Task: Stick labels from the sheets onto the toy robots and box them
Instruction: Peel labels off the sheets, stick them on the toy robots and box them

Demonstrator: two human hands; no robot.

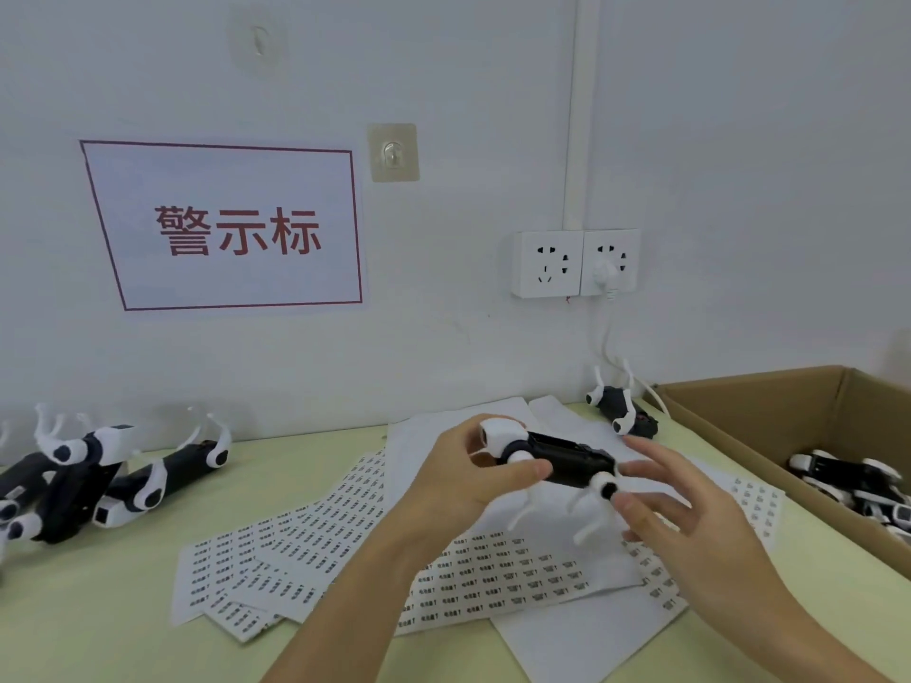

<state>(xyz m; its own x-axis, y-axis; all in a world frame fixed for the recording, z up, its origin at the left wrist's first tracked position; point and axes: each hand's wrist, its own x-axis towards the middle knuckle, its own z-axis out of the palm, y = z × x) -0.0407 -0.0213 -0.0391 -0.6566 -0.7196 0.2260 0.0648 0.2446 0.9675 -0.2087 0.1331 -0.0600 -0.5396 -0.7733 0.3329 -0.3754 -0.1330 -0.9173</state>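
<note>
A black and white toy robot hangs above the label sheets, belly up with its white legs pointing down. My left hand grips it at the head end, thumb across the black body. My right hand is beside its rear end with fingers spread, a fingertip touching the rear white joint. Several label sheets with rows of small printed stickers lie fanned out on the green table below. A cardboard box at the right holds several toy robots.
A pile of toy robots lies at the left of the table. One more toy robot lies on its back by the wall near the box. Wall sockets with a white cord, and a red-framed sign, are on the wall.
</note>
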